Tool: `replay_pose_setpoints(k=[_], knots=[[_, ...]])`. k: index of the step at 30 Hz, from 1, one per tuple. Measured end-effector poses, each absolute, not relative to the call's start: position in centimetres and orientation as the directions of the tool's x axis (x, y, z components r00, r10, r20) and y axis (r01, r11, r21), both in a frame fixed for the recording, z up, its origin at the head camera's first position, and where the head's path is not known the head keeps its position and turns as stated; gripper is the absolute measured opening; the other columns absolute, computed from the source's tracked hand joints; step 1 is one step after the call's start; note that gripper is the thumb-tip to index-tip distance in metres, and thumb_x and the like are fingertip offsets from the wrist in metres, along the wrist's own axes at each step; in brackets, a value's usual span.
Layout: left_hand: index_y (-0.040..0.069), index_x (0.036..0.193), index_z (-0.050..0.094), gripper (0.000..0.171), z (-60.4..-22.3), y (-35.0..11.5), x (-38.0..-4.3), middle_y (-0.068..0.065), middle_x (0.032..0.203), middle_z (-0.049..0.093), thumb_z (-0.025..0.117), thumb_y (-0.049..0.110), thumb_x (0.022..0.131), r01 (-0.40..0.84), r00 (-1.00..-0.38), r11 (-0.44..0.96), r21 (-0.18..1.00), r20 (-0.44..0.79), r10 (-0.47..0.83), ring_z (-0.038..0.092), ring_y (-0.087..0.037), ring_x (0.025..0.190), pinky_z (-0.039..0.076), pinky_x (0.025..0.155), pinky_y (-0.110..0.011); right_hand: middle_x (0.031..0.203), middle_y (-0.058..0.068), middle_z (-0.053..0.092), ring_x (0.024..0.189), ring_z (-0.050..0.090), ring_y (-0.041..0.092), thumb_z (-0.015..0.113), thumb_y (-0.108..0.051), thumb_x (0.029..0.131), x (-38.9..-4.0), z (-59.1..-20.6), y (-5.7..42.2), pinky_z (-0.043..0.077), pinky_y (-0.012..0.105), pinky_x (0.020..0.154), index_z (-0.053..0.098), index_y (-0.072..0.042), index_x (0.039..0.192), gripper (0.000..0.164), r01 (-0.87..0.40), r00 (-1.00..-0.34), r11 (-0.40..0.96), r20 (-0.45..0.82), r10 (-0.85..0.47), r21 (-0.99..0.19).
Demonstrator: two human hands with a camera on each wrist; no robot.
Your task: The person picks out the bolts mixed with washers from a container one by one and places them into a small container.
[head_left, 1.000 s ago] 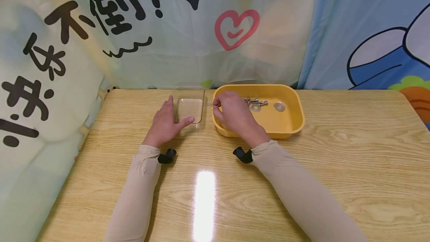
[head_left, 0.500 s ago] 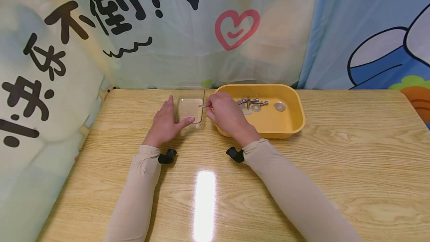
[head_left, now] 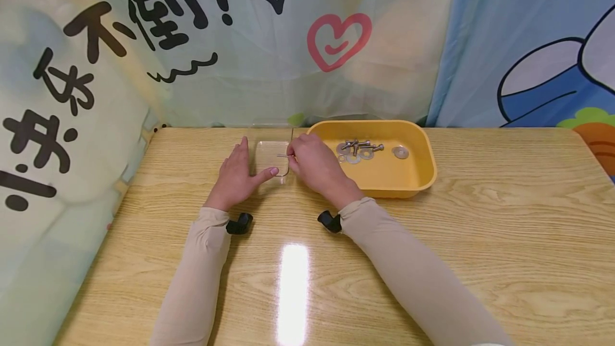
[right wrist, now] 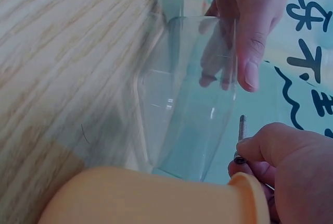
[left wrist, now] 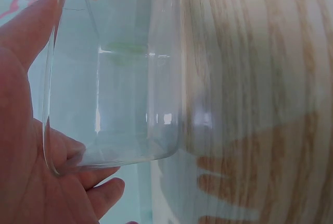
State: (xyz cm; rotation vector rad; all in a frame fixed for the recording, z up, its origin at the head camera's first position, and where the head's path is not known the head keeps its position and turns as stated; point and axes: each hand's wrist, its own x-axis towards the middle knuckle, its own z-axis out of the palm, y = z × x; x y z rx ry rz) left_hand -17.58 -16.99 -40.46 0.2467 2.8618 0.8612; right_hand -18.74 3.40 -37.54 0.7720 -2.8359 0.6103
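A clear plastic box [head_left: 272,155] stands on the table near its back edge. My left hand [head_left: 235,178] lies along the box's left side with straight fingers, and its thumb stretches over the near rim. In the left wrist view the palm faces the open top of the box [left wrist: 125,88]. Between thumb and fingertips, my right hand [head_left: 314,162] pinches a metal screw [right wrist: 242,127] with a socket head. Its threaded shank points left over the box's right rim. Part of the right fingers is hidden behind the thumb.
Right of the box stands a yellow plastic bin [head_left: 375,193]. A pile of screws [head_left: 361,146] and flat washers lies inside, with a washer [head_left: 400,152] apart to the right. A printed curtain [head_left: 240,95] hangs behind the wooden table [head_left: 504,202].
My right hand has moved left from over the yellow bin, bringing the screw over the clear box's right rim. More of the pile in the bin shows. The left hand stays put.
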Motion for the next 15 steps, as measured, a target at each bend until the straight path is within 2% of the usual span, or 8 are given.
replay_pose_setpoints(k=[15], knots=[[-0.004,0.159,0.0,0.107,-40.59,-16.99,-17.6,-0.023,0.166,0.008,0.058,0.059,0.096,0.111,-0.975,0.819,0.562,-0.1,0.2,0.009,-0.038,0.153,0.013,0.12,-0.059,0.091,0.01,0.066,0.091,0.06,0.027,0.063,-0.006,0.094,-18.83,-38.19,2.66,0.051,0.035,0.085,0.072,-0.002,0.092,0.01,-0.552,-0.831,0.782,0.261,-0.49,-0.288]])
